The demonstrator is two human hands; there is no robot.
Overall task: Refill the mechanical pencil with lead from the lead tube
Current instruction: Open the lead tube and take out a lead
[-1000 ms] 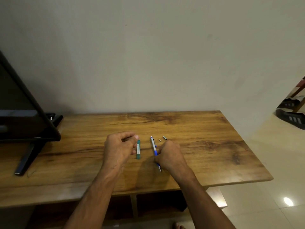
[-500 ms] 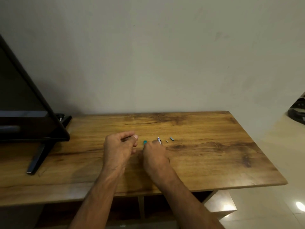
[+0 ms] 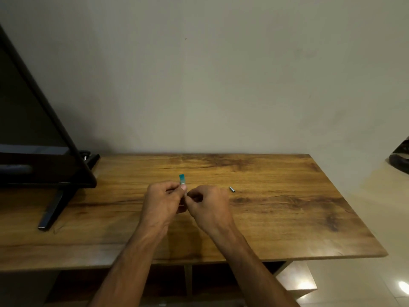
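Note:
The teal lead tube [image 3: 182, 179] is held upright just above the wooden table [image 3: 287, 218], with only its top end showing above my fingers. My left hand [image 3: 162, 202] is closed around the tube's lower part. Pressed against it from the right, my right hand [image 3: 209, 206] pinches the same tube at fingertip level. I cannot see the mechanical pencil; my hands cover the spot where it lay. A small dark metal cap piece [image 3: 232, 189] lies on the table just right of my right hand.
A black TV screen [image 3: 33, 129] on a slanted stand leg [image 3: 52, 209] fills the table's left end. A plain wall rises behind the table. The table's front edge runs under my forearms, with shelves below. Tiled floor lies to the right.
My right hand left the pencil and went left to the lead tube. The tube came off the table and is now held upright between both hands. The pencil is out of sight.

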